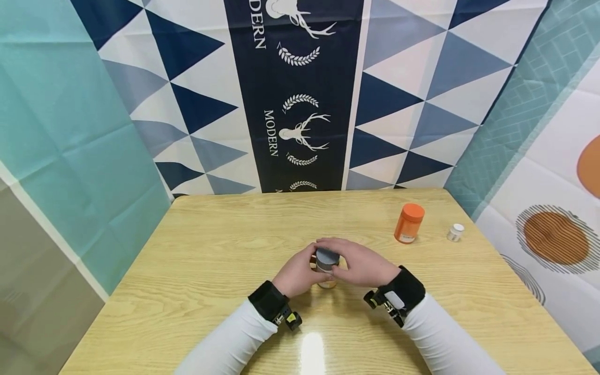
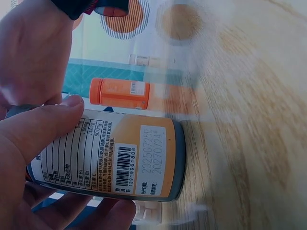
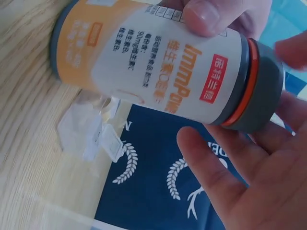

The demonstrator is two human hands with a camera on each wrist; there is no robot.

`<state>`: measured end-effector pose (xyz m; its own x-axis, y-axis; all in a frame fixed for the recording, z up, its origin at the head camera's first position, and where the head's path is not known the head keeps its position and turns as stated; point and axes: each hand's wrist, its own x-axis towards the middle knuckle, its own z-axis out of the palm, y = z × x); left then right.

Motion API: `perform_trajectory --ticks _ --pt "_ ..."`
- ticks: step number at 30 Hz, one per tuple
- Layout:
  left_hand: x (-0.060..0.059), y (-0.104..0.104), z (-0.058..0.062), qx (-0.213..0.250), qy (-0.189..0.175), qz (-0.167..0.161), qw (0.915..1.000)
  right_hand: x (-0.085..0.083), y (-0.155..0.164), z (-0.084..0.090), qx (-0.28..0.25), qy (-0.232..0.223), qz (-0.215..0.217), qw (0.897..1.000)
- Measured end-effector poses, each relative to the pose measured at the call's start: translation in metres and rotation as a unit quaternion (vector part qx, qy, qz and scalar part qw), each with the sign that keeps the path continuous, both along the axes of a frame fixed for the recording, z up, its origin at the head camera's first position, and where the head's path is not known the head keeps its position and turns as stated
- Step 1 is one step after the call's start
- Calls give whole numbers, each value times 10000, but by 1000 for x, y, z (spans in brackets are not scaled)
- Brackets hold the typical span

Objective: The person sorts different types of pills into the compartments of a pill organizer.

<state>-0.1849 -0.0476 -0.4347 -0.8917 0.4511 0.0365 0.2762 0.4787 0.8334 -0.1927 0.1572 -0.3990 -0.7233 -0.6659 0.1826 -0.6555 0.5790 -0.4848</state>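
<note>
A supplement bottle with a white and orange label stands on the table in front of me. My left hand grips its body, thumb across the label and fingers round the other side. Around the grey cap curl the fingers of my right hand, seen over the top in the head view. An orange-red ring shows between cap and body in the right wrist view. In the head view the hands hide most of the bottle's label.
An orange jar with an orange lid stands at the back right of the wooden table. Farther right is a small white bottle. Some clear plastic shows behind the supplement bottle. Patterned cloths hang around the table.
</note>
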Motion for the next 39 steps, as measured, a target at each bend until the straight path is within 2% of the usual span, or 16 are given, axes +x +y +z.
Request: perform_trajectory --ticks 8,14,17,22,35,39 --pt "1 0 4 -16 6 -8 10000 -1 1 1 -22 323 -473 9984" --pt "2 1 3 87 -167 -5 9998 1 4 4 108 249 -92 9996" --pt "2 2 2 80 -139 -1 9999 2 4 6 156 311 45 9994" --pt "2 1 3 71 -45 -86 9999 3 0 8 162 453 -61 9988" --pt "3 2 3 128 -117 -55 9998 6 -3 7 123 493 -237 9984" --pt "3 3 1 -79 -13 25 10000 7 -5 4 133 651 -251 9975"
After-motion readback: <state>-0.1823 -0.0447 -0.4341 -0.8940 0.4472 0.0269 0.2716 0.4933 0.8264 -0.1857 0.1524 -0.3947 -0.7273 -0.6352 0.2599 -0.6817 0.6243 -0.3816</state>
